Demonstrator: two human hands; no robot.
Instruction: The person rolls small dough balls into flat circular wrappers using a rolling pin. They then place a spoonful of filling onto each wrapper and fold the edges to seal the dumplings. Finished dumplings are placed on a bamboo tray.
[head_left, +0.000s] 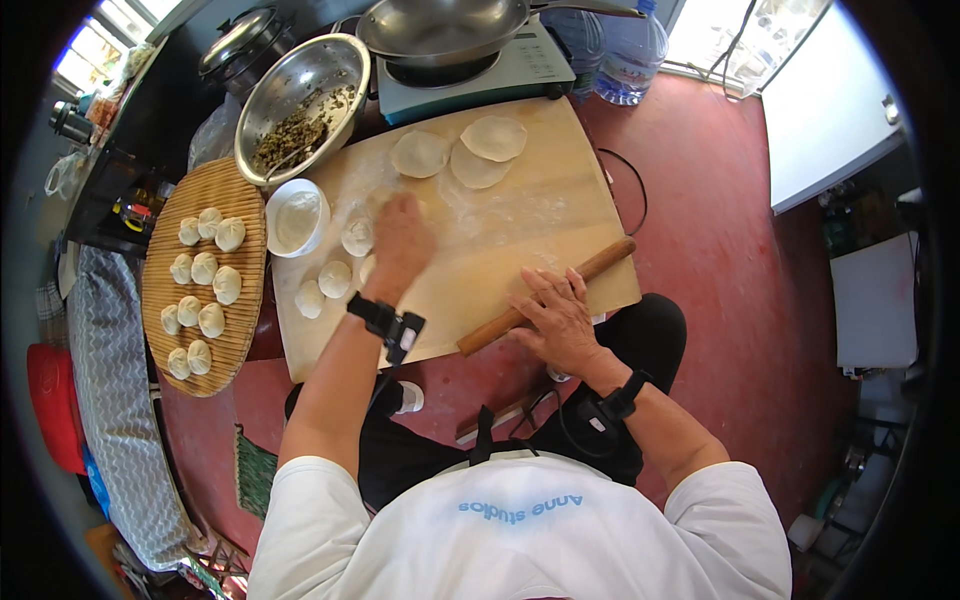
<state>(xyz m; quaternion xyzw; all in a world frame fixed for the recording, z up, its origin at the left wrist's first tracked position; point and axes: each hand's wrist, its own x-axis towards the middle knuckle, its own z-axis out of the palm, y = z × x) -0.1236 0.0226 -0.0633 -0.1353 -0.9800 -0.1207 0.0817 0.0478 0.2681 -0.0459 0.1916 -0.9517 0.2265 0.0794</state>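
Note:
My right hand (553, 319) lies over a wooden rolling pin (606, 259), fingers curled across it, at the near right edge of a floured wooden board (525, 232). My left hand (405, 244) is blurred and reaches palm down over the board's left part; what lies under its fingers is hidden. Close to it sit several dough balls (334, 279), one partly covered by the hand. Three thin round dough wrappers lie at the far side: one wrapper (420, 154) apart, and another wrapper (493, 138) overlapping a third (480, 169).
A white bowl of flour (298, 217) stands on the board's left. Beyond it a steel basin (300, 135) holds chopped filling. Several filled buns (204, 268) rest on a round slatted tray (217, 180). A wok (442, 34) sits on an induction cooker (480, 86) behind the board.

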